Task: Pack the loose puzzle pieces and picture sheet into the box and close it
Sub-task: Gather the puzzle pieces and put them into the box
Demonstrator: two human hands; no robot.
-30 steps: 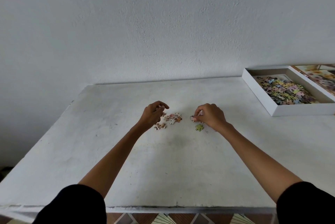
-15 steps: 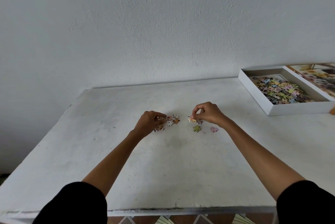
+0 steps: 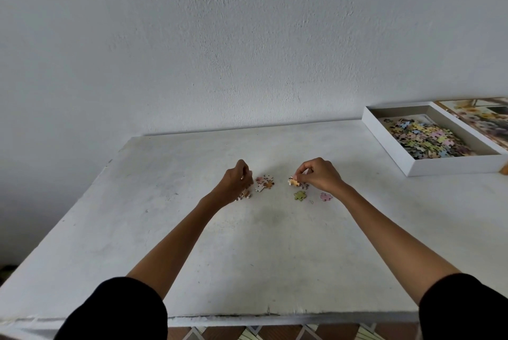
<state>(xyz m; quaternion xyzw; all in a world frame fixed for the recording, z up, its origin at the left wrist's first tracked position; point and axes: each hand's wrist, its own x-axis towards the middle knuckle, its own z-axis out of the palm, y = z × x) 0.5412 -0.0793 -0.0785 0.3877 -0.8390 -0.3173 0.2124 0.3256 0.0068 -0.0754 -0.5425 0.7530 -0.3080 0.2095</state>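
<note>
Left hand [image 3: 236, 180] has its fingers curled; whether they hold anything I cannot tell. Pieces [image 3: 264, 183] lie flat just right of it. Right hand [image 3: 320, 176] pinches an orange piece [image 3: 294, 182]; a green piece [image 3: 299, 195] and a pink piece [image 3: 326, 196] lie just beneath. They look light, thin and stiff, best nipped by the edges, with no clear long axis. The box [image 3: 450, 166], well right, opens upward, its long side running away.

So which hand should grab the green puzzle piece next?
The right hand, probably. The green piece lies close below it, farther from the left hand, and the box is on that side too. It does pinch an orange piece now.
</note>
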